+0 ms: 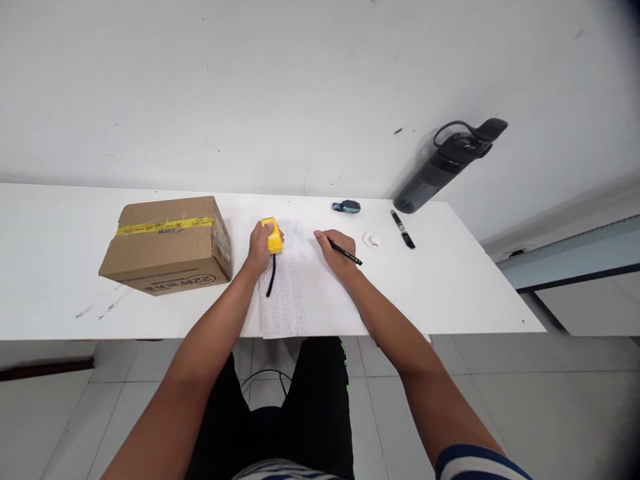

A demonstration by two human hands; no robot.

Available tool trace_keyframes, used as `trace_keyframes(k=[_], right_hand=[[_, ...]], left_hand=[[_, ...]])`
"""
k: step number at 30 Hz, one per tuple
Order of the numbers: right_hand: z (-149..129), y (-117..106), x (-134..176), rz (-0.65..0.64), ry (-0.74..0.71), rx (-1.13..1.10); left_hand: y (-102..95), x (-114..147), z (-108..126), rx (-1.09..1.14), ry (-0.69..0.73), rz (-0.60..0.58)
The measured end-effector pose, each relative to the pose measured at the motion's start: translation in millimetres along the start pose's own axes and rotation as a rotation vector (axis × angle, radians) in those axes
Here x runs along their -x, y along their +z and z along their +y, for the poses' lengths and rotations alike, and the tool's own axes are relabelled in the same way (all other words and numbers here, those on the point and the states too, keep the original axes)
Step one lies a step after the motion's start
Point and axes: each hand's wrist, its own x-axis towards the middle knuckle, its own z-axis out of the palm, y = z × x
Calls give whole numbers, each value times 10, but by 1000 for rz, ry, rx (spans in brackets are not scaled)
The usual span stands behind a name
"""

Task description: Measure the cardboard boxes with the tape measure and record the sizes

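My left hand [259, 249] is closed around a yellow tape measure [275, 239], whose black wrist strap [271, 277] hangs down over the paper. A sheet of paper [285, 307] covered in small dense marks lies under it, near the table's front edge. My right hand [336, 251] rests on the paper's right side, its fingers wrapped round a slim black pen [346, 253]. The pen's back end points to the lower right, and its tip is hidden by the hand.
A taped cardboard box [165, 250] stands left on the white table [45, 267]. Toward the back right are a small dark-blue object [347, 207], a white curled item [371, 240], a black marker [403, 229] and a tall dark water bottle [440, 170]. A wall [260, 100] rises behind.
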Motion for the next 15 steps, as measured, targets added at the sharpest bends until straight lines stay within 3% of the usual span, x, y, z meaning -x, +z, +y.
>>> trace_keyframes(k=[7, 12, 15], right_hand=[[145, 76, -19, -51, -157, 138], [284, 111, -78, -6, -136, 299], [318, 125, -97, -60, -131, 392]], left_hand=[[2, 21, 11, -24, -10, -58], [34, 5, 19, 20, -6, -28], [50, 5, 59, 94, -39, -30]])
